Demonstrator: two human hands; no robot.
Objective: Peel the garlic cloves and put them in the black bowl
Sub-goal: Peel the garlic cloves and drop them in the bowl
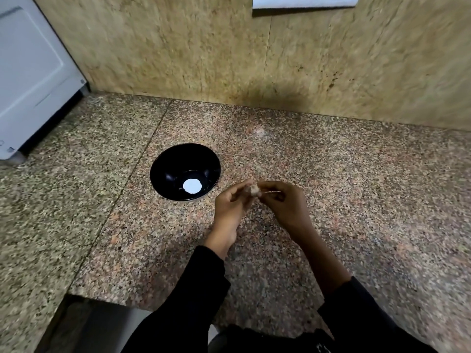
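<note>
Two hands (257, 200) around blurred garlic clove (253, 191)

The bowl (185, 171) sits on the bench (356, 200), out toward its middle, with a small round object (192, 186) lying in its bottom. Just right of the bowl and nearer the person, both hands meet above the bench, left hand (233, 202) and right hand (284, 202) pinching a garlic clove (254, 191) between them. Behind everything the wall (204, 52) rises from the bench's far edge, and an appliance (33, 72) stands at far left.
</note>
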